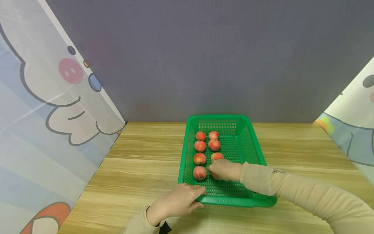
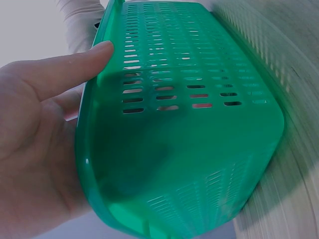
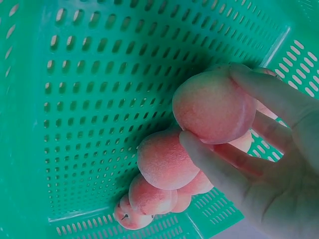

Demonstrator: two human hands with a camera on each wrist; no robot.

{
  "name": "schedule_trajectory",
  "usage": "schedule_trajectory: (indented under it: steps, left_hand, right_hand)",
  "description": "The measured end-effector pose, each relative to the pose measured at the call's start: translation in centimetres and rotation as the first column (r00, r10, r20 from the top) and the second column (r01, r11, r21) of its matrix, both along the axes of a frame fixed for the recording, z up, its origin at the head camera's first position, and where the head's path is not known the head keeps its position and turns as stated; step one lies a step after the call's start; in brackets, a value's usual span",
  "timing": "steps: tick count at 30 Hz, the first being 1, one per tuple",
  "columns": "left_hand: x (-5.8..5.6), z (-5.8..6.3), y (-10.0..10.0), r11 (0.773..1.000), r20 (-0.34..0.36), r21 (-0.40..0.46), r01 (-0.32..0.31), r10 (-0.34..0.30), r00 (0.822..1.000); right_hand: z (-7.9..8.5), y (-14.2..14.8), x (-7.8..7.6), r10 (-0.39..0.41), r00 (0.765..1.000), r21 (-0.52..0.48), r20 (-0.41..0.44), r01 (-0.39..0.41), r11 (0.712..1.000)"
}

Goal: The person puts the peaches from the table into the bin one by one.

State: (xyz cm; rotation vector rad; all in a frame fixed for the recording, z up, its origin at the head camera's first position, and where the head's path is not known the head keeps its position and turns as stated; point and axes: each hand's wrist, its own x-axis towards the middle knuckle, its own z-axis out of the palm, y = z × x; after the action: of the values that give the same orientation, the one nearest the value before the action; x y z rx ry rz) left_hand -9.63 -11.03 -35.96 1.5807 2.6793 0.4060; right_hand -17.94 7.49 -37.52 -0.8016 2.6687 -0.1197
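A green plastic basket with slotted walls stands on the table, holding several red-orange peaches. My left hand grips its near left corner, the thumb outside the near wall and the fingers over the rim. Inside the basket, my right hand pinches a peach between thumb and fingers; from the head camera this fruit is mostly covered by the hand. One column of peaches runs along the left wall. Beside it, more peaches form a second column, with the held peach at its near end.
The wood-grain table extends on both sides of the basket. A grey panel rises behind the table's back edge. Cartoon-printed sheets hang at the left and right. The right part of the basket floor is bare.
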Motion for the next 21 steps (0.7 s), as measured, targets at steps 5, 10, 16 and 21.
schedule_trajectory:
  steps: [5, 10, 16, 21]
  left_hand:
    - [0.01, -0.03, -0.02, 1.000, 0.007, 0.001, 0.000, 0.000, 1.000]
    - [-0.04, -0.12, -0.02, 1.000, 0.001, 0.007, 0.004, -0.004, 1.000]
    - [-0.09, -0.15, -0.01, 1.000, -0.006, 0.014, 0.007, -0.007, 1.000]
    - [-0.12, -0.16, -0.01, 1.000, -0.010, 0.019, 0.007, -0.007, 1.000]
  right_hand:
    - [0.01, -0.14, 0.03, 0.046, 0.998, 0.068, -0.032, -0.043, 0.997]
    - [0.10, -0.09, 0.17, -0.080, 0.995, -0.097, 0.062, 0.086, 0.992]
    - [0.14, 0.10, 0.30, -0.060, 0.997, -0.125, 0.057, 0.067, 0.990]
    - [0.11, 0.10, 0.23, -0.010, 0.999, -0.073, 0.047, 0.013, 0.997]
